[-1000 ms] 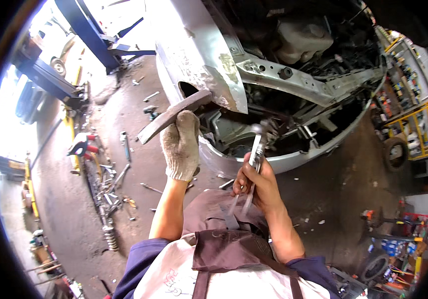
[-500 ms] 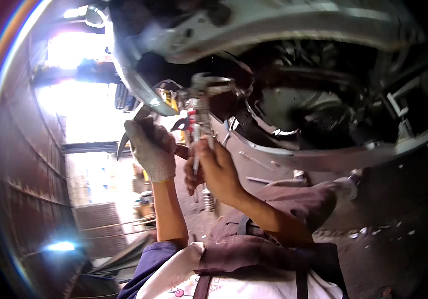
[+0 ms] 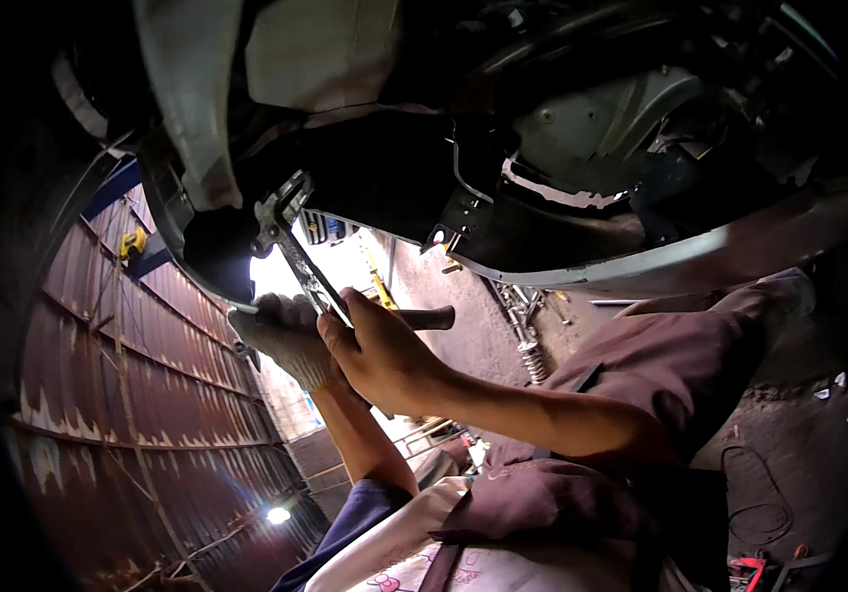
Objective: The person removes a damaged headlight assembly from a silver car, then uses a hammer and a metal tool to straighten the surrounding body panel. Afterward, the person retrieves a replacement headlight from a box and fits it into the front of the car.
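Observation:
My right hand [image 3: 384, 355] is bare and wrapped round the handles of metal locking pliers [image 3: 297, 259]. Their jaws point up into a dark gap beneath the car body [image 3: 631, 259]; whether they touch metal I cannot tell. Just behind, my left hand [image 3: 291, 340], in a pale work glove, is closed on a hammer. The hammer's dark handle [image 3: 429, 318] sticks out to the right, past my right hand. Most of the hammer's head is hidden by the glove and the shade. Both hands are close together under the car.
A grey curved panel [image 3: 192, 99] hangs down at upper left. On the floor lie a coil spring strut [image 3: 532, 360] and other metal parts. Rusty corrugated wall [image 3: 147, 395] rises at left. A cable [image 3: 759, 493] and red-handled tool [image 3: 747, 572] lie at lower right.
My view has shifted further under the car body. The pliers have gone up and left, jaws now at the dark gap. The hammer stays in my gloved left hand, its handle now pointing right.

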{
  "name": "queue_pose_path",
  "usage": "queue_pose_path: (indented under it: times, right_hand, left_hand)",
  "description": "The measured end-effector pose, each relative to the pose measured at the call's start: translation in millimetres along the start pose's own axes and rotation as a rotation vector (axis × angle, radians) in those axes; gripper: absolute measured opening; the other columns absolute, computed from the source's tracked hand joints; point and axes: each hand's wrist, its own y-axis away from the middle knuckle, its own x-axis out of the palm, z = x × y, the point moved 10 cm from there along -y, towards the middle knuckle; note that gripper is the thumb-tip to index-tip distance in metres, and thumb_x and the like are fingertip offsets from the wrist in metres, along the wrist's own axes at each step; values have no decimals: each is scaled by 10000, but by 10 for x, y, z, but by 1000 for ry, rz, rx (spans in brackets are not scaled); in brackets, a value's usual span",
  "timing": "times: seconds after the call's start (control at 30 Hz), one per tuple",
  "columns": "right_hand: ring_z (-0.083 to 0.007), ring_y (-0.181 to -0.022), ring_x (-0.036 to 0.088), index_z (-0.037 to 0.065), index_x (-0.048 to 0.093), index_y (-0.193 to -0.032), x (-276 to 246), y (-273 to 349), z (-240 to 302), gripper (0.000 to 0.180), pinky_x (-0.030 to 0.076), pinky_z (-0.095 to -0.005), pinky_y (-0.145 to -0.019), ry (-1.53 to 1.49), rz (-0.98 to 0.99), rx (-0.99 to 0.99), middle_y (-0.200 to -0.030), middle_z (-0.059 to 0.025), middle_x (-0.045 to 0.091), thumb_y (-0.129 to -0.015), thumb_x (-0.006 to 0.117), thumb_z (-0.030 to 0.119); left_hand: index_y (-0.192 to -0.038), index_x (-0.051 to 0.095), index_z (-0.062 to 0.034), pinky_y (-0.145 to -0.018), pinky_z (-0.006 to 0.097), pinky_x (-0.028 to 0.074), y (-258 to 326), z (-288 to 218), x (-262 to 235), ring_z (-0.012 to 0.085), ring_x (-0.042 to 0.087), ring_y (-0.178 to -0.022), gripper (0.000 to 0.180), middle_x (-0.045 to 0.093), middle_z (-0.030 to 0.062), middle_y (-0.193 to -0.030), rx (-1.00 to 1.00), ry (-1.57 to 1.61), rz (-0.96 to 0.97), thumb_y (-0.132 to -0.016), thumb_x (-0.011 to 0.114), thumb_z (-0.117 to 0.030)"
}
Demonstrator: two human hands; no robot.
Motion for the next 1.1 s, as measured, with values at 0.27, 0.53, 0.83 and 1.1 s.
queue_pose_path:
  times: [0.27, 0.53, 0.83, 1.1]
  right_hand:
    - [-416, -848, 652, -80, 491, -997, -355, -114, -46, 301, 472, -480, -751, -81, 43, -9, -843, -290, 623, -1005, 476, 220]
    - [-387, -705, 686, -97, 493, -1006, -133, -70, -20, 229, 529, -446, -652, -62, -34, -336, -825, -288, 636, -980, 476, 130]
    - [-351, -725, 702, -89, 494, -1014, 83, -24, -65, 263, 540, -445, -679, 8, 128, -332, -779, -262, 643, -1004, 458, 172]
    - [-220, -488, 605, -21, 474, -1006, -770, 38, 59, 227, 468, -340, -461, -174, -413, -206, -611, -116, 599, -1024, 462, 206]
  left_hand:
    - [-652, 421, -163, -408, 208, 250, 40, -68, 419, 58, 335, -448, 401, 349, -57, -543, 116, -137, 58, -945, 510, -422]
    - [-618, 391, -174, -376, 215, 227, 50, -73, 588, 65, 294, -411, 425, 331, -53, -514, 122, -70, 120, -944, 503, -422]
    - [-579, 357, -186, -339, 223, 201, 156, -44, 366, 73, 247, -369, 455, 311, -49, -481, 70, -33, 28, -943, 495, -422]
    - [-579, 360, -204, -284, 245, 122, 189, 207, 197, 86, 170, -322, 440, 240, -39, -448, -106, 250, 43, -952, 468, -412]
